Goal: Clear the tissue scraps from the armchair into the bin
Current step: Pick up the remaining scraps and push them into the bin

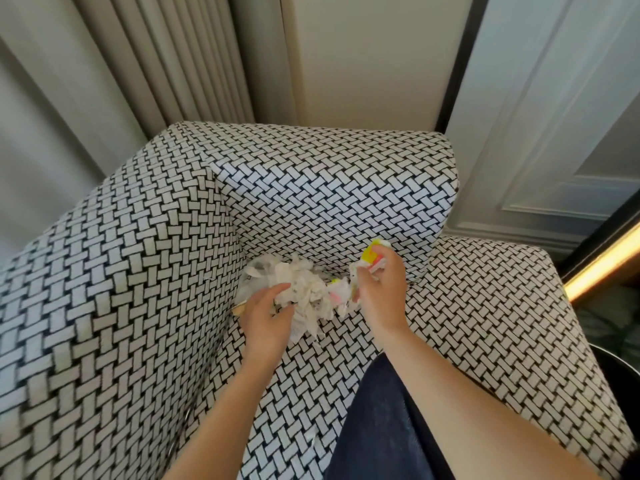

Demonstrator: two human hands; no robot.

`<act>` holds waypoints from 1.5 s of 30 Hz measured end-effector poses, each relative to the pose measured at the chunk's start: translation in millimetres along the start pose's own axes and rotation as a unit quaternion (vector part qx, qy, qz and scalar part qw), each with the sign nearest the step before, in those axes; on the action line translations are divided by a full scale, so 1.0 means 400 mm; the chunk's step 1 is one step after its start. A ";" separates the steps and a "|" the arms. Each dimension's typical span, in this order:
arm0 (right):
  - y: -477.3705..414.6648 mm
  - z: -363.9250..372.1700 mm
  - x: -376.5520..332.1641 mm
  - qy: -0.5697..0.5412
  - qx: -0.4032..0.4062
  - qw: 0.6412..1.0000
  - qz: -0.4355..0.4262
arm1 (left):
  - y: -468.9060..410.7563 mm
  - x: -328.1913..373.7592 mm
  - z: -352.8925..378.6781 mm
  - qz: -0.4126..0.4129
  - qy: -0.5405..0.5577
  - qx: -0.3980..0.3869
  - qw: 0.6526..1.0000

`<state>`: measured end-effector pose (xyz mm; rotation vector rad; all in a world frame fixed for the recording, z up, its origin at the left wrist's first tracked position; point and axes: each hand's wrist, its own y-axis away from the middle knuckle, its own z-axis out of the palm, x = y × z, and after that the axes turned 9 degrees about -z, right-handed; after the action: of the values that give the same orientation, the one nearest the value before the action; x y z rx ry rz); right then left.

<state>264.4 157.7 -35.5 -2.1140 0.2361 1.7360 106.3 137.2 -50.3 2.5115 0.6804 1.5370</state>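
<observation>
Heap of tissue scraps [304, 289] sat in the back-left corner of the armchair [485, 306] seat. Left hand [266, 320] gripped its near-left edge, thumb and fingers curled in. Right hand [381, 285] at the right end, clamped round a yellow-pink scrap [370, 253].

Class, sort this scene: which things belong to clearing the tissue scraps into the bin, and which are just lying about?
Belong to the job: tissue scraps; armchair; left hand, holding some of them; right hand, gripping coloured scraps.
Just there: curtain; panelled wall; lit strip; dark blue cloth.
</observation>
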 end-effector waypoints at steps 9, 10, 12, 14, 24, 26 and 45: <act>0.014 -0.003 -0.005 -0.025 0.011 1.000 0.004 | -0.089 0.029 0.058 0.085 -0.296 -0.063 0.949; 0.013 -0.003 -0.006 -0.029 0.009 0.999 0.011 | -0.096 0.027 0.064 0.098 -0.318 -0.060 0.941; 0.008 -0.001 -0.003 -0.031 0.008 0.999 0.018 | -0.102 0.021 0.076 0.127 -0.345 -0.033 0.929; 0.005 0.001 0.000 -0.018 0.009 1.000 0.019 | -0.095 0.011 0.084 0.153 -0.348 0.005 0.925; -0.005 -0.003 0.031 0.033 0.054 0.997 0.038 | -0.049 -0.034 0.108 0.205 -0.247 0.043 0.946; -0.005 -0.006 0.032 0.046 0.059 0.997 0.033 | -0.032 -0.035 0.100 0.204 -0.210 0.043 0.955; 0.032 -0.064 -0.041 -0.082 0.090 0.985 0.119 | 0.081 0.028 -0.040 0.108 -0.071 0.046 0.991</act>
<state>279.2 134.0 -18.3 -1.8634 0.5954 1.9303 106.8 111.2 -22.8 2.8122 0.4846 1.3985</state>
